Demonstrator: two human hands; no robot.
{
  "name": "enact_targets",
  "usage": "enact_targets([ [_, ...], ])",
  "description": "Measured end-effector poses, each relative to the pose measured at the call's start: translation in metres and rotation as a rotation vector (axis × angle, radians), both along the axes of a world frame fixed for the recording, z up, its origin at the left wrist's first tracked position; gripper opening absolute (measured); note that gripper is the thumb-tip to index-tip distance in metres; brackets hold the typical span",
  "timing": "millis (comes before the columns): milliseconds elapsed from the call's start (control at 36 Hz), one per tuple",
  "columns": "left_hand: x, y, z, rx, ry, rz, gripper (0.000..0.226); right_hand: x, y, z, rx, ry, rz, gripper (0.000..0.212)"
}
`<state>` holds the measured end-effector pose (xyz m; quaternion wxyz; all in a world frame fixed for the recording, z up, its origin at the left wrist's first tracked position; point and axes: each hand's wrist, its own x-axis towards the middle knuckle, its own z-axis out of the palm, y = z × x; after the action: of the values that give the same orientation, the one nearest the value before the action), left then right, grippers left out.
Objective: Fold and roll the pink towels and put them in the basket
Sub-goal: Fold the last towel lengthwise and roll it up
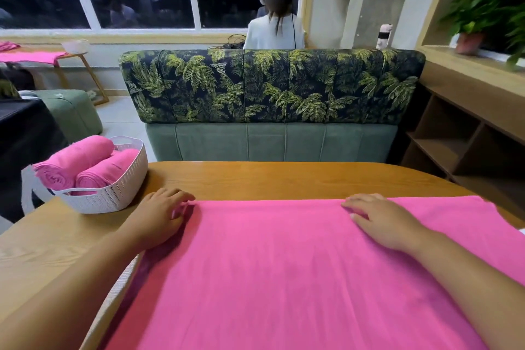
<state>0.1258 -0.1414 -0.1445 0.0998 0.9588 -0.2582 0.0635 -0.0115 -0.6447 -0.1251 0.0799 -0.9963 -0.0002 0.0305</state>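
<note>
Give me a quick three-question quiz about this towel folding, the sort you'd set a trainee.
1. True or false: the basket is empty.
2. How many rolled towels can be seen in the basket? A one, B two, C four.
3. Fill the gap: the left hand and the right hand both touch the flat towel along its ___ edge, the one towards the sofa.

Key: 1 false; 2 B; 3 far.
</note>
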Motion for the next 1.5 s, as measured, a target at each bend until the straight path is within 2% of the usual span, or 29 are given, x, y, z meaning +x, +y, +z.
enact_targets([
  [83,0.013,-0.006,0.009,-0.033,0.146,0.009,0.030,0.021,-0.005,0.002,0.016,-0.038,-0.007,0.030],
  [194,0.032,-0.009,0.021,-0.008,0.334,0.102,0.021,0.045,-0.014,0.003,0.060,0.001,-0.064,0.011],
  [278,0.044,-0.007,0.024,0.049,0.394,0.148,0.019,0.055,-0.017,0.005,0.085,0.062,-0.105,0.007],
  [333,0.046,-0.005,0.024,0.044,0.391,0.144,0.030,0.058,-0.017,0.005,0.084,0.061,-0.104,0.010],
  [389,0.038,-0.004,0.026,-0.050,0.362,0.140,0.043,0.056,-0.017,0.003,0.079,0.033,-0.096,0.013],
  [417,0.032,-0.003,0.028,-0.122,0.347,0.143,0.042,0.053,-0.018,0.001,0.090,0.004,-0.096,0.014],
  [528,0.005,-0.001,0.028,-0.389,0.261,0.193,0.012,0.039,-0.022,-0.007,0.273,-0.157,-0.101,0.015],
  [694,-0.011,-0.012,0.029,-0.651,0.179,0.336,0.019,0.022,-0.009,-0.008,0.443,-0.425,-0.189,0.021],
  [750,-0.009,-0.016,0.026,-0.627,0.208,0.366,0.016,0.026,-0.004,-0.007,0.401,-0.467,-0.211,0.021],
  [833,-0.004,-0.015,0.008,-0.519,0.170,0.433,0.013,0.033,0.001,-0.016,0.229,-0.321,-0.208,0.015],
  [889,-0.004,-0.014,-0.001,-0.487,0.135,0.441,0.014,0.034,0.000,-0.028,0.164,-0.289,-0.196,0.012],
  [1000,-0.003,-0.012,-0.006,-0.479,0.113,0.431,0.006,0.033,-0.003,-0.037,0.106,-0.326,-0.180,0.010],
  [1167,-0.001,-0.006,-0.006,-0.485,0.116,0.425,0.009,0.037,-0.001,-0.030,0.039,-0.389,-0.189,0.012],
  [1250,0.000,-0.003,-0.003,-0.500,0.134,0.422,0.008,0.035,0.001,-0.039,-0.018,-0.421,-0.209,0.004],
  [1361,0.004,0.002,0.005,-0.564,0.206,0.456,0.014,0.031,0.008,-0.034,-0.147,-0.426,-0.205,0.022],
  [1417,0.009,0.007,0.008,-0.601,0.260,0.485,0.016,0.025,0.024,-0.023,-0.141,-0.382,-0.144,0.029],
  [1500,0.017,0.013,0.012,-0.660,0.353,0.497,0.017,0.012,0.055,-0.018,-0.038,-0.143,-0.048,0.050],
])
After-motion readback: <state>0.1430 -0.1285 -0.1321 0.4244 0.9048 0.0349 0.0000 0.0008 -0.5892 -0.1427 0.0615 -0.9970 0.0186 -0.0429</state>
